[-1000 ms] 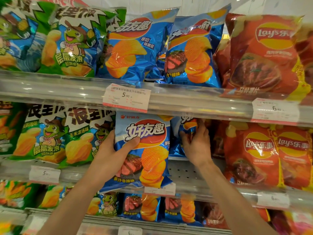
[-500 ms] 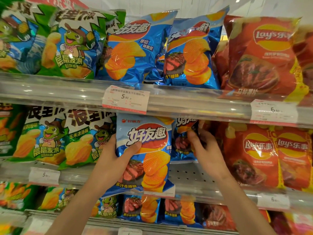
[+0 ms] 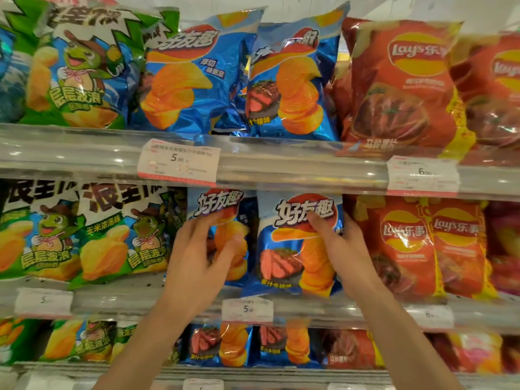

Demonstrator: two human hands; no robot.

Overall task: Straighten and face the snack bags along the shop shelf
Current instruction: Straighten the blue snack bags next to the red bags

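Observation:
Two blue crisp bags stand side by side on the middle shelf (image 3: 118, 298). My left hand (image 3: 197, 266) lies over the front of the left blue bag (image 3: 222, 204), fingers spread against it and covering most of its picture. The right blue bag (image 3: 289, 263) stands upright and faces forward. My right hand (image 3: 340, 249) grips its right edge, with the thumb on the front below the logo and the fingers hidden behind.
Green bags (image 3: 112, 237) fill the middle shelf to the left, red Lay's bags (image 3: 405, 246) to the right. The upper shelf holds green, blue (image 3: 183, 80) and red bags behind a clear rail with price tags (image 3: 178, 166). More bags line the lower shelf.
My right hand has drawn a second blue bag forward from the back and stood it upright at the front. My left hand has pushed the first blue bag back and left.

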